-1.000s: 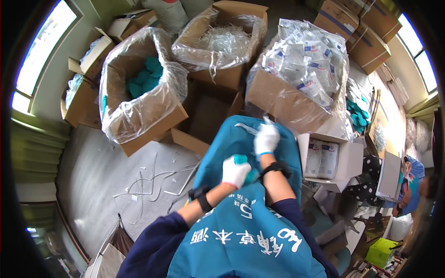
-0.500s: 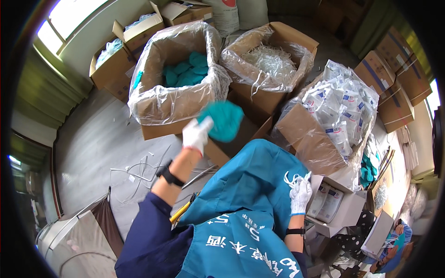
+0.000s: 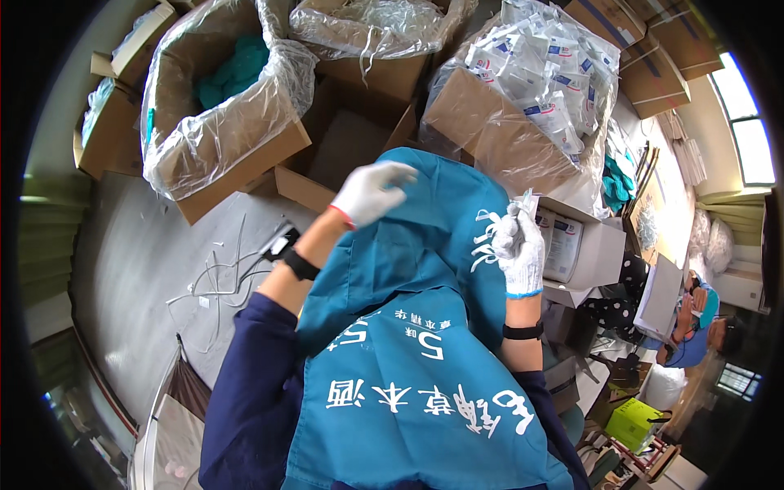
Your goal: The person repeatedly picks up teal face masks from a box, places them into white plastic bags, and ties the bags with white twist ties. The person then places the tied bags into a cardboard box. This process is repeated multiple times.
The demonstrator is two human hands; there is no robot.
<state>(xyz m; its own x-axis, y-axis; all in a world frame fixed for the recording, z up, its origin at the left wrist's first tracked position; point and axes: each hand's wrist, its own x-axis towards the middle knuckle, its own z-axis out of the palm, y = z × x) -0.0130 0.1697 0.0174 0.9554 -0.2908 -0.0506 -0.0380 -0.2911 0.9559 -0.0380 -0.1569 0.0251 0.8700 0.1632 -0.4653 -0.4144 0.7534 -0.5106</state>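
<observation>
Right hand (image 3: pixel 520 245) grips white strips (image 3: pixel 487 237) — left hand (image 3: pixel 371 194) hovers over apron (image 3: pixel 408 363).

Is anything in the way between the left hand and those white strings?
Nothing I can see stands between the left hand and the white strings in the right hand; the apron lies below.

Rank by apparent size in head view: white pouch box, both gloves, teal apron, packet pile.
1. Teal apron
2. Packet pile
3. White pouch box
4. Left glove, right glove: too alike to rank
</observation>
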